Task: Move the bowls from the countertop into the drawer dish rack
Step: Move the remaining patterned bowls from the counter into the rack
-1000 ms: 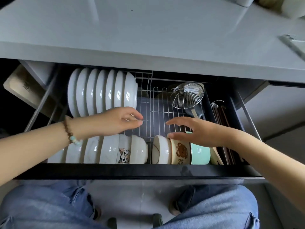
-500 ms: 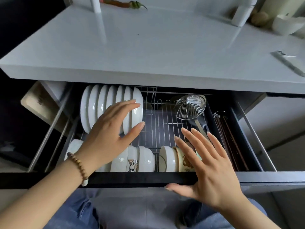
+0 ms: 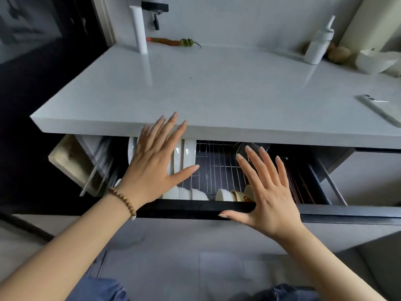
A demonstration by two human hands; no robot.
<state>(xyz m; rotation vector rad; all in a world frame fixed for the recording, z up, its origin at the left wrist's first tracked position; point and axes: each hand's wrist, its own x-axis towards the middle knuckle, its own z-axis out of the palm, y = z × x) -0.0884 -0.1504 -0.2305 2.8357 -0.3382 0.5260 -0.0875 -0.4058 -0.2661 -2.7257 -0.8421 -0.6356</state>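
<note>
Bowls racked, drawer about to shut

Bowls [image 3: 196, 193] are standing on edge in the drawer dish rack [image 3: 217, 168], at least six showing at its 6 o'clock side; one more [image 3: 374, 61] is sitting on the tabletop [image 3: 217, 90] at 2 o'clock. Left hand [image 3: 152, 168] and right hand [image 3: 271, 196] are hovering empty, fingers [image 3: 249, 161] spread wide. Probably closing; fetch that bowl first.

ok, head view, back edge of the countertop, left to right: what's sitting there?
White upright tube → chili pepper → white squeeze bottle → brownish lump, unclear what → white bowl. The metal fitting lies nearer the front, so it is left out.
</note>
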